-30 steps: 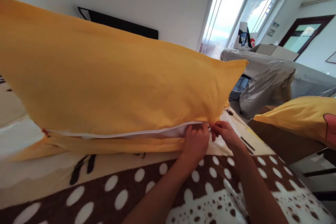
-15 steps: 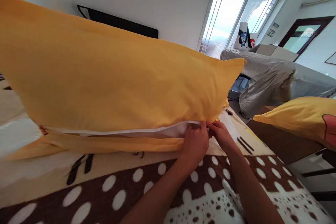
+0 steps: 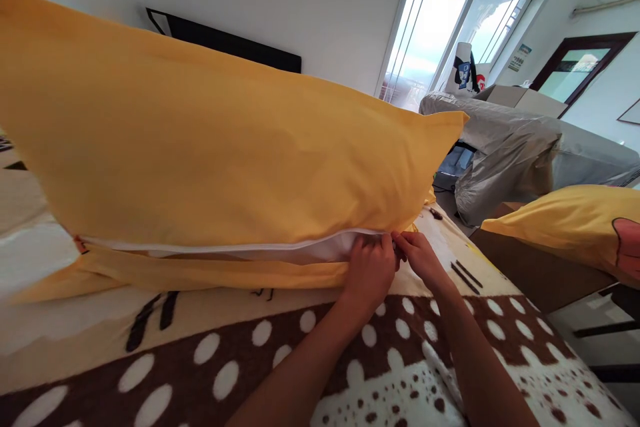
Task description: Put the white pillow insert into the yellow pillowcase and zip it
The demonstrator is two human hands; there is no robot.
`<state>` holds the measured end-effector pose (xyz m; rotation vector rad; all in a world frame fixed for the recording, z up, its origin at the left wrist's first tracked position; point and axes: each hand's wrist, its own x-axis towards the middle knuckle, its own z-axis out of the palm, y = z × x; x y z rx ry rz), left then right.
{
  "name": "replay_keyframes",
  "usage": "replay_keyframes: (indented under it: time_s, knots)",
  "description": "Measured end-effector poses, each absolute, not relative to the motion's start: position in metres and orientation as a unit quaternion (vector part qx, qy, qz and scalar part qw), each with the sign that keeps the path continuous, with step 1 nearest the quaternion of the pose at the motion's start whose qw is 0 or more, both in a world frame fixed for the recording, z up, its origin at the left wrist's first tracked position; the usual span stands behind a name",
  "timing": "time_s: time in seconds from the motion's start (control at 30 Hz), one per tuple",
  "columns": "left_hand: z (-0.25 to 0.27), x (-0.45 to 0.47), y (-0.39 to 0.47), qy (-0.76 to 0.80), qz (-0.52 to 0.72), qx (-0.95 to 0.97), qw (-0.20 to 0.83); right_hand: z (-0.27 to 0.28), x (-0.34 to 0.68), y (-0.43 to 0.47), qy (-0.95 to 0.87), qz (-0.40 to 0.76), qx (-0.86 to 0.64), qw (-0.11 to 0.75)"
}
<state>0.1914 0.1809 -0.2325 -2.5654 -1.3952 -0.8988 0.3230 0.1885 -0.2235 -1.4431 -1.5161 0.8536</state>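
A large yellow pillowcase (image 3: 240, 153), filled out by a pillow, stands on its long side across the bed. Along its lower edge a white zipper (image 3: 200, 250) gapes, and pale inner fabric shows through the gap. At the right end of that opening, my left hand (image 3: 373, 267) is closed on the zipper edge, fingers curled into the gap. Right beside it, my right hand (image 3: 417, 253) pinches the same zipper end near the pillowcase's lower corner. A small bit of something shows between the fingertips, too small to make out.
Beneath lies a brown and cream blanket (image 3: 280, 333) with white spots. At the right, a second yellow pillow (image 3: 565, 227) rests on a brown box (image 3: 535, 267). Furniture under a grey plastic cover (image 3: 510, 147) stands behind, near a sliding window (image 3: 445, 13).
Almost nothing differs. Both hands stay at the right end of the zipper, with only a slight shift of the fingers.
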Motion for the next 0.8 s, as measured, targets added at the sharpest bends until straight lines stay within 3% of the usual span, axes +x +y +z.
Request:
replay_keyframes:
  time_s: [0.13,0.43,0.8]
  knots:
    - [-0.231,0.191,0.179,-0.456,-0.297,-0.837,0.060,-0.225,0.320,0.188,-0.593,0.322,-0.587,0.447]
    - [-0.222,0.188,0.181,-0.450,-0.298,-0.838,0.084,-0.218,0.315,0.183,-0.472,0.483,-0.513,0.530]
    - [-0.207,0.179,0.175,-0.473,-0.277,-0.833,0.079,-0.216,0.330,0.184,-0.484,0.449,-0.568,0.492]
